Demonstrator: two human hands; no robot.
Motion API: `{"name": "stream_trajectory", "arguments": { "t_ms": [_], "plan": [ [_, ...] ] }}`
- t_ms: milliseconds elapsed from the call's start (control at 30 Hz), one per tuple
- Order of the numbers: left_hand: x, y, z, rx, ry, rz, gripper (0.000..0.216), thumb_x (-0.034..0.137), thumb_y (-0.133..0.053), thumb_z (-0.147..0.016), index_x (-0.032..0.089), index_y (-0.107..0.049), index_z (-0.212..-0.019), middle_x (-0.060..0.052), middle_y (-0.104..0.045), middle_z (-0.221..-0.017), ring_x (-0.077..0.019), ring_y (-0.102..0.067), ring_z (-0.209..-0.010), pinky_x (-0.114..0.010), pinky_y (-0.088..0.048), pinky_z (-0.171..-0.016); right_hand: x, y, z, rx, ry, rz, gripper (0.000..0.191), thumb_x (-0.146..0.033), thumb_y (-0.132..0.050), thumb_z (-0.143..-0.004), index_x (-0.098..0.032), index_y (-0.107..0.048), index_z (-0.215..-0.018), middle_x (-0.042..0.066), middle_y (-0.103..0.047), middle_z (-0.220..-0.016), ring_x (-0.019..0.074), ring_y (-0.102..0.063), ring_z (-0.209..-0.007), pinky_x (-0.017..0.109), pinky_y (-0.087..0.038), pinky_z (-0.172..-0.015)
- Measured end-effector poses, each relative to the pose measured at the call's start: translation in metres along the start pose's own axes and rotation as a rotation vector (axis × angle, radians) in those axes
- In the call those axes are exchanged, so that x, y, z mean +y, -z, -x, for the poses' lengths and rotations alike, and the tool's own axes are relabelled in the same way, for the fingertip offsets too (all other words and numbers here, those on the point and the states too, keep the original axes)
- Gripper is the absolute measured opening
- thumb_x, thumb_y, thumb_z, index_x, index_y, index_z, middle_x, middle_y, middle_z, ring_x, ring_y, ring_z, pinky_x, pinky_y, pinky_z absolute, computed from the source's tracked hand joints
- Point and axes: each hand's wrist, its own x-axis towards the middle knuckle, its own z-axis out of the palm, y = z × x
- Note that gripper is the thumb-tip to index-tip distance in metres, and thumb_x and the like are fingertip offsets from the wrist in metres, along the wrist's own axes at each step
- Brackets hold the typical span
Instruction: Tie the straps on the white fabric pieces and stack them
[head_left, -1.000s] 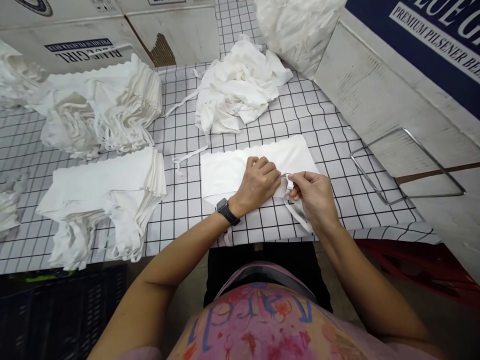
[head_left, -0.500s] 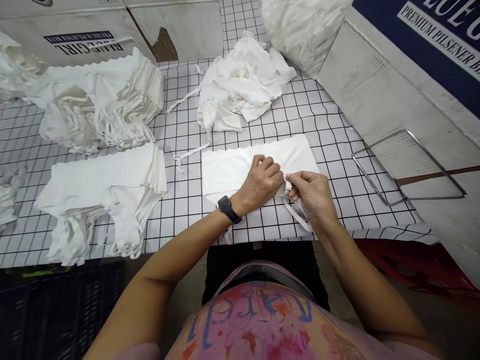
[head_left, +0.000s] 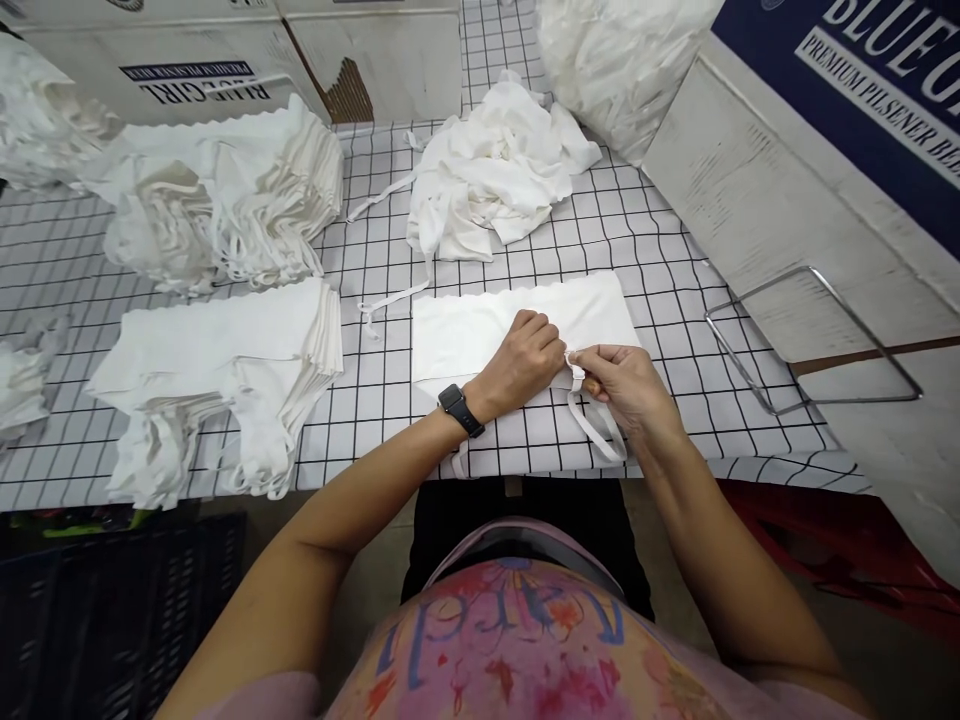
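A white garment with thin shoulder straps, like a camisole top [head_left: 461, 335], lies flat on the table in front of me, its scalloped edge facing away. My left hand [head_left: 521, 362], with a black watch on its wrist, is closed over the garment's near edge, its fingertips against the base of a strap. Between thumb and forefinger, my right hand [head_left: 634, 388] pinches the white strap [head_left: 596, 432] close to its small slider. The strap's loop hangs down toward the table edge. What the left fingertips grip is partly hidden.
Neat stacks of white tops [head_left: 217, 335] lie at left, with a taller stack [head_left: 225, 175] behind. A loose white heap [head_left: 491, 175] lies beyond my hands. Cardboard boxes [head_left: 795, 190] and a plastic bag [head_left: 622, 70] stand behind and at right, near a bent metal frame [head_left: 814, 400].
My view has shifted slightly, moving the stacks rightward in the picture. Both hands stay at the strap; the right fingers have shifted slightly, and the strap's loop shows more widely.
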Motion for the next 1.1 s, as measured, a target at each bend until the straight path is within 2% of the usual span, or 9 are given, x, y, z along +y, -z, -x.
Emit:
{"name": "stream_trajectory", "arguments": {
  "t_ms": [300, 533, 633, 733, 833, 867, 900, 1033, 1100],
  "plan": [
    [0.000, -0.003, 0.000, -0.003, -0.016, -0.031, 0.033, 0.005, -0.047, -0.097, 0.017, -0.054, -0.067, -0.004, -0.058, -0.071, -0.0171, -0.048, -0.076, -0.035, -0.046, -0.081, -0.011, -0.001, -0.001, -0.041, -0.084, 0.039, 0.035, -0.031, -0.095, -0.055, -0.013, -0.066, -0.056, -0.004, -0.047, -0.047, 0.0020, -0.035, -0.041, 0.017, -0.022, -0.037],
    [0.000, -0.001, -0.001, -0.123, 0.051, -0.049, 0.030, 0.005, -0.047, -0.098, 0.015, -0.060, -0.072, -0.006, -0.062, -0.077, -0.0182, -0.050, -0.081, -0.037, -0.042, -0.086, -0.007, 0.002, 0.007, -0.001, -0.020, 0.084, 0.027, -0.033, -0.085, -0.070, -0.013, -0.068, -0.068, 0.004, -0.065, -0.062, 0.0040, -0.042, -0.044, 0.019, -0.024, -0.038],
    [0.004, 0.007, -0.005, -0.216, 0.109, -0.014, 0.026, 0.009, -0.050, -0.098, 0.014, -0.063, -0.076, -0.008, -0.066, -0.085, -0.0205, -0.054, -0.087, -0.040, -0.040, -0.089, -0.011, 0.006, 0.016, 0.032, -0.034, 0.125, 0.024, -0.032, -0.081, -0.074, -0.014, -0.068, -0.084, 0.004, -0.067, -0.065, 0.0053, -0.040, -0.043, 0.020, -0.027, -0.040],
    [0.006, 0.024, -0.002, -0.277, 0.148, 0.109, 0.009, 0.020, -0.062, -0.095, 0.015, -0.069, -0.093, -0.009, -0.069, -0.101, -0.0252, -0.058, -0.100, -0.046, -0.039, -0.094, -0.010, 0.016, 0.036, 0.169, 0.119, 0.349, 0.028, -0.033, -0.076, -0.080, -0.019, -0.067, -0.103, 0.003, -0.070, -0.075, 0.0094, -0.048, -0.048, 0.023, -0.038, -0.047],
    [0.000, 0.048, 0.017, -0.239, 0.216, 0.269, 0.022, 0.028, -0.066, -0.093, 0.020, -0.069, -0.113, -0.008, -0.069, -0.118, -0.0267, -0.060, -0.109, -0.046, -0.043, -0.096, 0.000, 0.026, 0.068, 0.403, 0.439, 0.744, 0.020, -0.037, -0.070, -0.087, -0.021, -0.072, -0.100, 0.007, -0.072, -0.099, 0.0128, -0.056, -0.060, 0.028, -0.045, -0.057],
    [-0.003, 0.057, 0.027, -0.203, 0.261, 0.302, 0.022, 0.027, -0.064, -0.095, 0.020, -0.069, -0.115, -0.008, -0.069, -0.120, -0.0257, -0.060, -0.109, -0.045, -0.045, -0.095, 0.006, 0.027, 0.080, 0.425, 0.493, 0.820, 0.019, -0.039, -0.069, -0.089, -0.022, -0.073, -0.097, 0.007, -0.072, -0.100, 0.0134, -0.056, -0.062, 0.029, -0.045, -0.059],
    [-0.005, 0.065, 0.038, -0.161, 0.312, 0.318, 0.020, 0.025, -0.061, -0.096, 0.020, -0.069, -0.114, -0.008, -0.069, -0.119, -0.0244, -0.061, -0.108, -0.043, -0.047, -0.094, 0.013, 0.026, 0.092, 0.368, 0.477, 0.834, 0.020, -0.041, -0.069, -0.090, -0.022, -0.074, -0.094, 0.006, -0.072, -0.094, 0.0138, -0.056, -0.061, 0.029, -0.044, -0.059],
    [0.000, 0.090, 0.089, -0.036, 0.443, 0.276, 0.013, 0.016, -0.058, -0.096, 0.018, -0.070, -0.100, -0.006, -0.069, -0.104, -0.0203, -0.062, -0.099, -0.039, -0.051, -0.089, 0.047, 0.001, 0.128, -0.211, 0.191, 0.650, 0.028, -0.046, -0.067, -0.092, -0.020, -0.077, -0.089, 0.002, -0.067, -0.067, 0.0154, -0.057, -0.054, 0.028, -0.045, -0.053],
    [0.009, 0.098, 0.111, -0.037, 0.436, 0.259, 0.014, 0.013, -0.056, -0.096, 0.018, -0.070, -0.097, -0.006, -0.068, -0.100, -0.0199, -0.060, -0.096, -0.038, -0.051, -0.087, 0.060, -0.018, 0.135, -0.324, 0.185, 0.619, 0.029, -0.045, -0.065, -0.094, -0.020, -0.078, -0.091, 0.002, -0.068, -0.065, 0.0160, -0.060, -0.053, 0.028, -0.046, -0.053]
  ]
}}
